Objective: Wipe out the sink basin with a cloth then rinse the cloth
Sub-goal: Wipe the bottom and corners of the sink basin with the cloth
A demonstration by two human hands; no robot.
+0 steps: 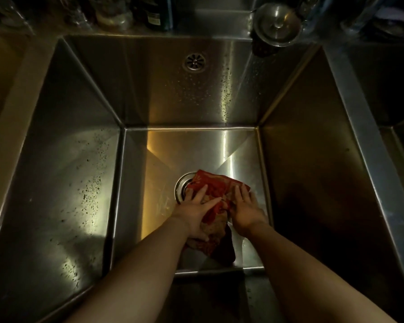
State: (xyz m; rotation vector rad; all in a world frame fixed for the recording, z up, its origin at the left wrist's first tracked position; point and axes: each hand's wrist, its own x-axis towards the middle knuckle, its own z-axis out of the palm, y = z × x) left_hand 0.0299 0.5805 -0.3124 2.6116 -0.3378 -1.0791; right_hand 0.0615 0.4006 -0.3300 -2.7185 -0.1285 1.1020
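1. The cloth (217, 183) lies on the sink (79, 159) floor, under both hands and partly over the drain (181, 185)
2. The left hand (196, 212) and right hand (245, 212) press it flat, each grip wide with straight fingers
3. The cloth is red, patterned and crumpled

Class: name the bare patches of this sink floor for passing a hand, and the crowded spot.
Bare: the sink floor between back wall and cloth, and the strip left of the drain. Crowded: mid-front, where left hand and right hand press the cloth.
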